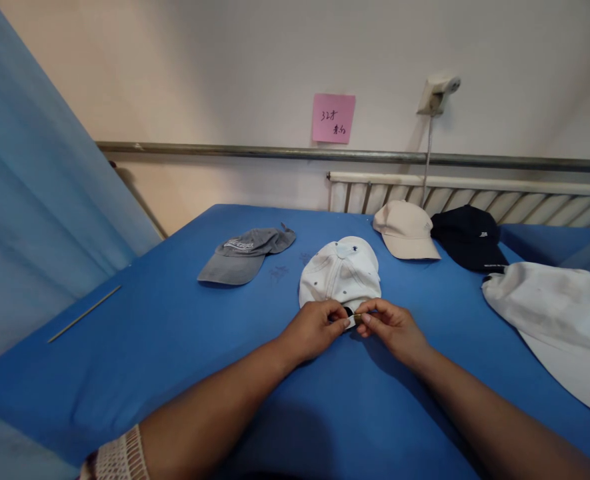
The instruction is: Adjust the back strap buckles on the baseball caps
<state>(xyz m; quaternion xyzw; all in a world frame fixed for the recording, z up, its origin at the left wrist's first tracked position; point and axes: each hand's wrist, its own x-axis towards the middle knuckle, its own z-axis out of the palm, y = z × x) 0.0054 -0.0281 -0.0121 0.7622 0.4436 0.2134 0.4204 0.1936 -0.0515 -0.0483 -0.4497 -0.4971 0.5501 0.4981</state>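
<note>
At the lower centre of the frame, our left hand (317,328) pinches the white strap (351,322) at the back of the white cap (339,270), thumb and fingertips closed on it. Our right hand (389,327), just beside it, has thumb and forefinger together on the small brass-coloured buckle (358,319) of that strap. The cap lies right of centre on the blue sheet (185,333), its back opening toward us and its brim pointing away. At the right edge, partly cut off, we see the big cap (565,320), white with dark lettering. The thin stick (85,314) lies at the left. Farther off, the grey cap (247,255) rests left of centre, and the cream cap (405,230) and the navy cap (469,235) sit side by side at the upper right. Behind, the pink note (333,119) is on the wall above the rail (275,153).
</note>
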